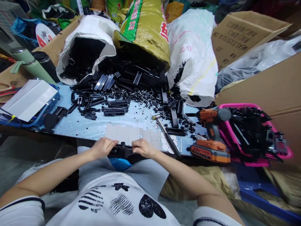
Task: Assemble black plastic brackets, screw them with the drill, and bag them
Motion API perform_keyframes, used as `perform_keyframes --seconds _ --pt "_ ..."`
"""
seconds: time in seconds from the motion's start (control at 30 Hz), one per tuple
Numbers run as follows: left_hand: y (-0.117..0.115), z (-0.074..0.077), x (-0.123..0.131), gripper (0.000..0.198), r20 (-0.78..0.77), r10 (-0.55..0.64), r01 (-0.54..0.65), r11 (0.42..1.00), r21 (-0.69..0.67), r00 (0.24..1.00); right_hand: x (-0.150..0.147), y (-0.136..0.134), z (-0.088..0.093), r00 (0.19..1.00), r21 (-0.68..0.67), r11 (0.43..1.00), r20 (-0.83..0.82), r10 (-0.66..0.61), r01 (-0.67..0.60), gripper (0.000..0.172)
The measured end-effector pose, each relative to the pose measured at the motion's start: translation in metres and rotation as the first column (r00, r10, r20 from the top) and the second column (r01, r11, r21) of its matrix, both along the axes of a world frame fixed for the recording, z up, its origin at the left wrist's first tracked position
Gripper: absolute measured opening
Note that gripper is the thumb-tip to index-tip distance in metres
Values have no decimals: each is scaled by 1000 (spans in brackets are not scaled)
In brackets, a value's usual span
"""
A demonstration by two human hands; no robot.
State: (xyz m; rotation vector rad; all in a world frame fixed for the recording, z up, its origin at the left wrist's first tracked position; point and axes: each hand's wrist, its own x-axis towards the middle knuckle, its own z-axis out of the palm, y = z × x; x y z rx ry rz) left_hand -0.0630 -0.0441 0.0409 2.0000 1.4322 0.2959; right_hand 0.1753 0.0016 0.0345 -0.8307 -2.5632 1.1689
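A black plastic part point(123, 150) is held at the front edge of the blue work table point(70, 125), just above my lap. My left hand point(103, 147) grips its left end with curled fingers. At its right end, my right hand point(143, 148) is closed on it too. The part's exact kind cannot be made out, as my fingers cover both ends. Right behind my hands lie pale cardboard pieces point(123, 133). A hammer point(168, 136) with a black handle rests to the right of them.
An orange cordless drill point(210, 135) stands at the right, beside a pink basket point(255, 164) of black parts. Screws point(143, 97) and black plastic strips point(115, 110) cover the table's middle. Behind are sacks point(195, 59) spilling parts. At left are a blue tray point(50, 105) and a green bottle point(39, 70).
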Motion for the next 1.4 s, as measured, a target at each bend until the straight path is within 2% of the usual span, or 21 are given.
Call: perform_keyframes --seconds 0.07,0.13,0.2,0.27,0.37,0.43,0.6,0.73,0.87,0.97,1.03,1.07,1.1,1.17,1.27,1.33,1.4 --pt "8 2 -3 70 -277 21 8 995 103 961 -2 6 11 955 235 972 291 -58 -13 73" --pt "16 3 -2 69 -462 64 8 988 152 884 -9 8 19 877 406 914 444 -184 -14 70" --pt "23 4 0 68 -537 83 9 986 166 840 -20 8 25 873 536 843 432 -226 -46 71" --pt "25 4 4 68 -557 100 5 983 184 824 -30 9 28 904 629 769 386 -185 -111 68" --pt "25 5 8 67 -551 83 21 983 180 831 -38 12 32 907 652 722 413 -84 -230 46" --pt "24 6 10 67 -541 60 38 985 169 839 -39 14 35 902 632 727 430 -39 -270 38" --pt "27 11 8 68 -533 85 39 975 217 842 -36 17 37 913 632 743 402 -70 -222 45" --pt "29 12 7 68 -524 60 52 979 197 850 -37 21 30 919 604 745 393 30 -283 42" --pt "29 8 8 67 -514 66 55 975 217 855 -31 25 27 945 592 766 320 62 -251 49" --pt "33 6 2 65 -458 40 110 949 296 888 -12 27 31 951 591 792 305 -44 -153 65" --pt "34 8 -5 65 -421 -13 181 914 363 907 5 25 35 934 584 806 333 -127 -99 70" --pt "33 10 -9 66 -401 -53 223 894 390 915 12 23 36 934 578 810 333 -127 -96 70" --pt "30 13 -11 68 -367 -113 269 871 410 923 19 20 37 948 571 814 306 -89 -107 71" --pt "19 19 -10 71 -226 -283 357 819 449 932 26 10 39 982 547 822 170 77 -159 74" --pt "-5 24 1 81 100 -484 367 768 525 869 19 -11 38 936 491 835 -102 337 -247 74" --pt "-20 21 12 87 254 -469 282 798 533 846 5 -24 30 905 437 871 -239 352 -223 73" --pt "-32 12 22 92 261 -385 215 836 506 885 -16 -37 16 926 378 919 -298 232 -109 72"
